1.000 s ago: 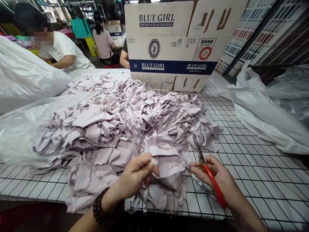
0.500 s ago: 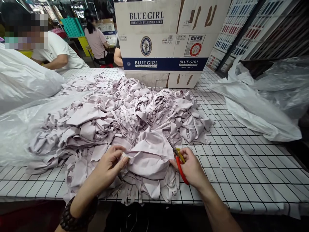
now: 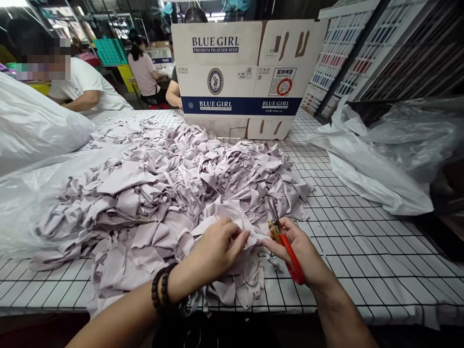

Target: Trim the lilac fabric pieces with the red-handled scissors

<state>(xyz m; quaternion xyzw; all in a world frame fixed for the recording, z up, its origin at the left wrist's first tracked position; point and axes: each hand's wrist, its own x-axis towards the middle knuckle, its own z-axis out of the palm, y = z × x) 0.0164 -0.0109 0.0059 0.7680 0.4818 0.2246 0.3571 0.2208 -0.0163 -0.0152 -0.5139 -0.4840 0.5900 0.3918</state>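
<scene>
- Grasping the red-handled scissors (image 3: 293,263) in the right hand (image 3: 299,249), with blades pointing away toward the heap; cannot tell through the blur whether parted or together.
- Also bringing the right thumb and fingertips up to the edge of 1 pale mauve cloth piece (image 3: 226,209), apparently nipping it while holding the scissors.
- Reaching the left hand (image 3: 217,246) over the same piece, with fingers curled toward the thumb; cannot tell whether pinching the fabric or merely touching it.
- Finding that piece between and just beyond the 2 hands, at the near side of the heap (image 3: 123,181), above the grid-patterned table (image 3: 362,251).
- Judging from the hands, partway through handling this 1 piece, not yet laid down.
- Looking for anything done: cannot tell, among so many tangled pieces and straps, which are finished and which untouched.
- Looking for anything left: possibly much, judging by the size of the heap, but impossible to count from here.
- Seeing around the heap a printed carton (image 3: 232,82) at the far side, a plastic bag (image 3: 36,121) at the left and a white bag (image 3: 377,169) at the right.
</scene>
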